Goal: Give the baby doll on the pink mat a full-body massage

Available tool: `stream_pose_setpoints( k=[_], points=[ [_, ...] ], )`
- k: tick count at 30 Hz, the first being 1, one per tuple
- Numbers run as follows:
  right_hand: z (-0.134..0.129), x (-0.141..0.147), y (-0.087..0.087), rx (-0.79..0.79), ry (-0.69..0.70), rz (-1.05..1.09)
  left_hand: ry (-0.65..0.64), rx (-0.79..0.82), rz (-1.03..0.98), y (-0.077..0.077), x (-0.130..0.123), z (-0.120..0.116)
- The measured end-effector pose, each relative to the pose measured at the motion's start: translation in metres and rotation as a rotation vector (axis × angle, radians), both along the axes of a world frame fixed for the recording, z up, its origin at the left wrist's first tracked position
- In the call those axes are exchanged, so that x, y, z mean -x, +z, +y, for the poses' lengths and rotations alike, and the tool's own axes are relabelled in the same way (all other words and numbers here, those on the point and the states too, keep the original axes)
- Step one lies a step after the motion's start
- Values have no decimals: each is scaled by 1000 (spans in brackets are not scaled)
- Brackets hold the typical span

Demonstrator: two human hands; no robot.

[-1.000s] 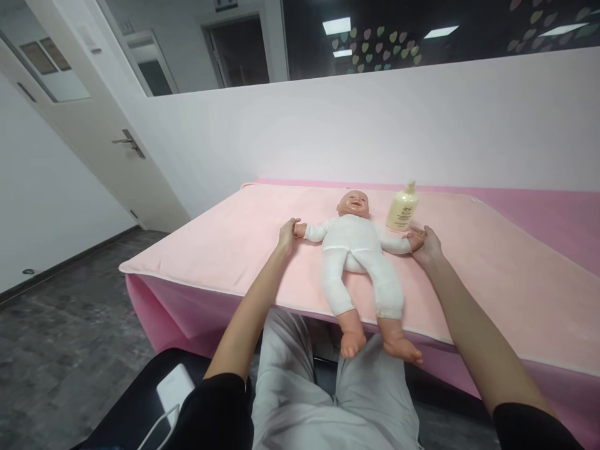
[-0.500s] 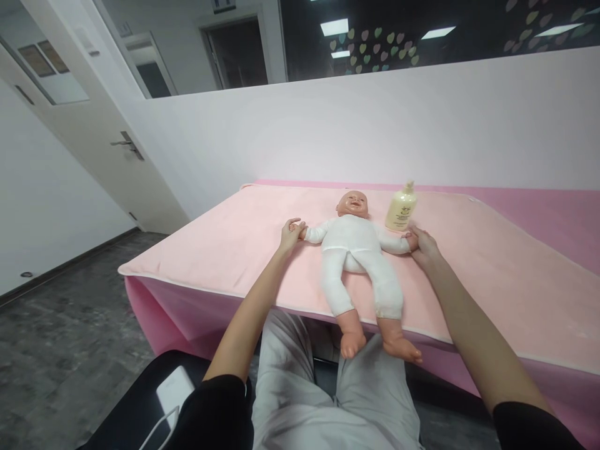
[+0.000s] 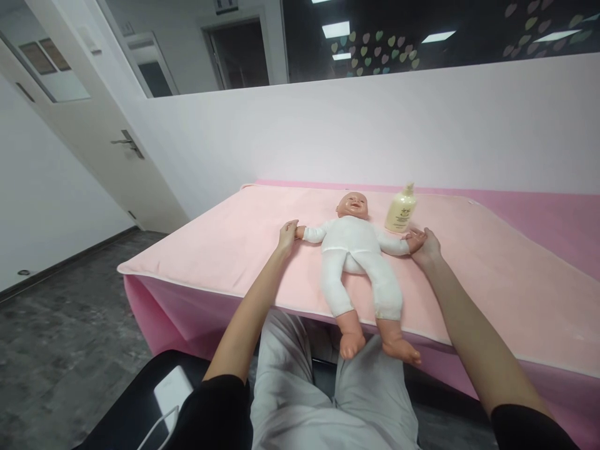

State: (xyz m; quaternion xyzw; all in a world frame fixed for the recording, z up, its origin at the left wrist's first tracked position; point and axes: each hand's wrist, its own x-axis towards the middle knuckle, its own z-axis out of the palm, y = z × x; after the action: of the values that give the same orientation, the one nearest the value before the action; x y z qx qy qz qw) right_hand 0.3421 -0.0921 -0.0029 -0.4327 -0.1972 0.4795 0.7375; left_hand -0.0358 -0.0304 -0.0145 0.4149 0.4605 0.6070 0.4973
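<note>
A baby doll (image 3: 351, 236) in a white cloth body lies on its back, arms spread, on the pink padded sheet (image 3: 220, 244). Its bare feet stick out past the near edge, over my lap. My left hand (image 3: 287, 237) is closed on the doll's hand at the left of the picture, the fingers partly hidden behind my own hand. At the other side, my right hand (image 3: 428, 249) holds the doll's other hand between thumb and fingers. Just beyond that arm stands a pale yellow pump bottle (image 3: 400, 211), apart from my fingers.
A white wall (image 3: 356, 131) with a window above borders the far side. Brighter pink cloth (image 3: 553, 219) shows at the right. On a black seat (image 3: 140, 387) at my left lies a white device (image 3: 172, 389) with a cable. A door (image 3: 100, 125) stands at far left.
My left hand's fingers have drawn in around the doll's hand and it has shifted slightly left. My right hand's thumb and fingers have moved on the doll's hand. The doll's body stays put.
</note>
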Motion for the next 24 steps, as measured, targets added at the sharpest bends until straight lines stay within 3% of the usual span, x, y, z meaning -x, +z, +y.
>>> stream_pose_setpoints(
  k=[4, 15, 24],
  points=[
    [-4, 7, 6, 139, -8, 7, -15, -44, 73, 2, 0, -6],
    [-3, 7, 0, 117, -54, -113, -45, -111, 116, -1, 0, -6],
    [0, 1, -5, 114, -25, -62, -67, 46, -104, 5, -1, -4]
  ],
)
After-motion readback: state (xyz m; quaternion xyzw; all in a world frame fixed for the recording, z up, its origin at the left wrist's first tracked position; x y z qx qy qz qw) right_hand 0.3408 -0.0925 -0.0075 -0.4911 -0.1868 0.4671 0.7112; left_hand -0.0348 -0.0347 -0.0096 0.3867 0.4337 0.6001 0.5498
